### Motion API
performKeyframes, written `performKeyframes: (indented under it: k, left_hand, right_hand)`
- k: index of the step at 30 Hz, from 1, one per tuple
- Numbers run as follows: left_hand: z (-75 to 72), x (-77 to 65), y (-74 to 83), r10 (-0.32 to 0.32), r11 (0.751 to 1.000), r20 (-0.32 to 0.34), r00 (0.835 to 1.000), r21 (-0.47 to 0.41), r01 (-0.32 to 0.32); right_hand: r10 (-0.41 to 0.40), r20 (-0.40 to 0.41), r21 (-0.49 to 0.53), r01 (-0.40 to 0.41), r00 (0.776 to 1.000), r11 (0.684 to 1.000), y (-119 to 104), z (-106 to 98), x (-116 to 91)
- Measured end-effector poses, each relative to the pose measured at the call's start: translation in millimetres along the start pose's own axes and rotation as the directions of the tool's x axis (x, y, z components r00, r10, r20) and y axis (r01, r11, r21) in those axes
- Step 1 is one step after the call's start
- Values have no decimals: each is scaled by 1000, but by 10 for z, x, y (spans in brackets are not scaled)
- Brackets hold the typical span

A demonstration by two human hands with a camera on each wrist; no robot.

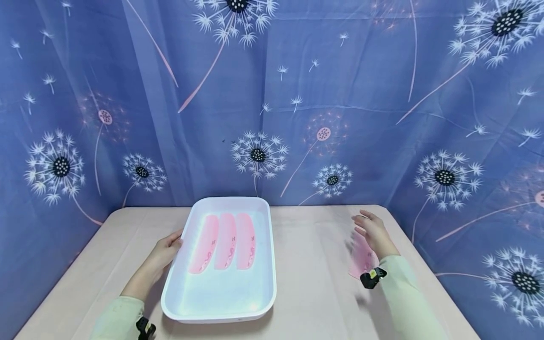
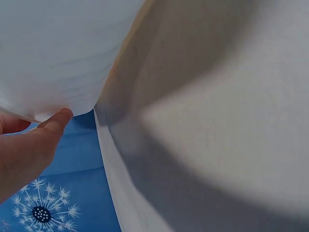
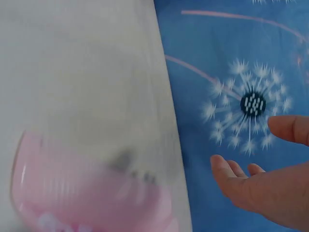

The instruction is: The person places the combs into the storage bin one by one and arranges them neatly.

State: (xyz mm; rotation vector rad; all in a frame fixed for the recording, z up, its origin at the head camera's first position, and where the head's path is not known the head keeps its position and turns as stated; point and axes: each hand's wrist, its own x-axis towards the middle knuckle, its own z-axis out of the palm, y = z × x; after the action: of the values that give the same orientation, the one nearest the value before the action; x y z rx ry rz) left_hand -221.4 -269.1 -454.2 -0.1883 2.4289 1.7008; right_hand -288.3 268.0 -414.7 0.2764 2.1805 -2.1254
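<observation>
A white tray (image 1: 218, 297) stands left of centre on the table. In it lie a left pink comb (image 1: 205, 245), a middle pink comb (image 1: 226, 241) and a right pink comb (image 1: 245, 241), side by side, with printed marks along one edge. My left hand (image 1: 163, 252) grips the tray's left rim; the left wrist view shows a digit (image 2: 60, 118) against its outer wall. Over at the right, my right hand (image 1: 373, 231) hovers with parted fingers above another pink comb (image 3: 91, 188), partly hidden by the hand in the head view. Nothing is held there.
The table (image 1: 312, 264) has a pale cloth cover. Blue curtains (image 1: 297, 94) with dandelion prints hang behind it and along both sides. Each wrist carries a small black camera, such as the right one (image 1: 373, 277).
</observation>
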Motion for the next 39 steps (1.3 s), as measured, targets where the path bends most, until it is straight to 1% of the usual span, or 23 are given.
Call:
performKeyframes:
  k: [5, 12, 19, 24, 29, 34, 39]
  left_hand:
    - [0, 5, -25, 3, 1000, 0, 1000, -11, -3]
    - [1, -6, -25, -3, 1000, -4, 1000, -8, 3]
    - [16, -22, -2, 2, 1000, -8, 1000, -10, -3]
    - [26, -31, -13, -2, 1000, -14, 1000, -7, 2]
    - [31, -20, -24, -3, 1000, -21, 1000, -10, 2]
    - [26, -1, -39, 17, 1000, -19, 1000, -21, -17]
    - [24, 7, -44, 17, 1000, -21, 1000, -19, -18]
  right_hand:
    - [31, -2, -11, -31, 1000, 999, 77, -197, -31]
    - [74, -39, -19, -74, 997, 997, 219, -373, -33]
    - [120, 5, -16, -120, 993, 993, 335, -508, -76]
    - [146, 5, -67, -145, 989, 987, 393, -551, -108]
    - [159, -24, -109, -160, 987, 981, 428, -545, -129]
    - [174, -52, -125, -179, 983, 976, 442, -525, -123]
    - [171, -94, -157, -184, 981, 970, 463, -515, -117]
